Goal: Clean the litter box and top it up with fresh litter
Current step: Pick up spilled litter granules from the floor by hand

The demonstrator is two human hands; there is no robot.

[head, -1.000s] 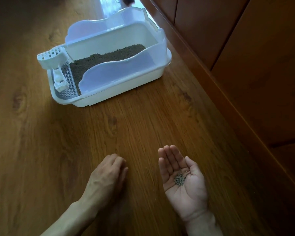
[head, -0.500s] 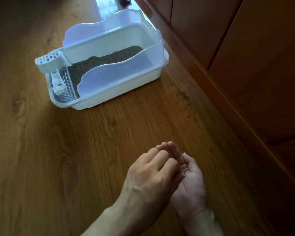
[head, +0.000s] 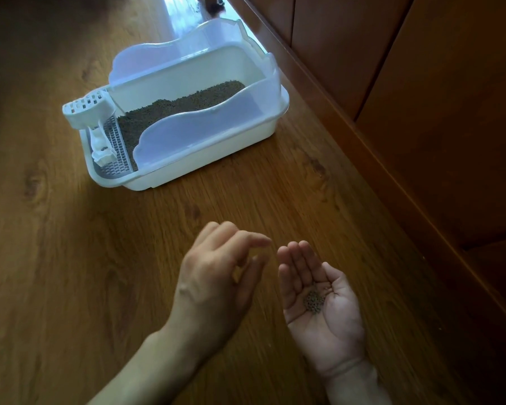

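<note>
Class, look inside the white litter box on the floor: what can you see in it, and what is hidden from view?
Inside the litter box lie dark litter and, at its left end, a slotted grate bearing a white scoop. The near translucent wall blurs part of the litter; anything beneath the surface is covered.

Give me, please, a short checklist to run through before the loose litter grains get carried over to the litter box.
1. Grains sit in the right hand's cupped palm: ok.
2. Left hand holds nothing: cannot tell, it is blurred.
3. Floor between hands and litter box free of obstacles: ok.
4. Box open on top: ok.
5. Scoop rests at the box's left end, clear of the litter bed: ok.
</note>
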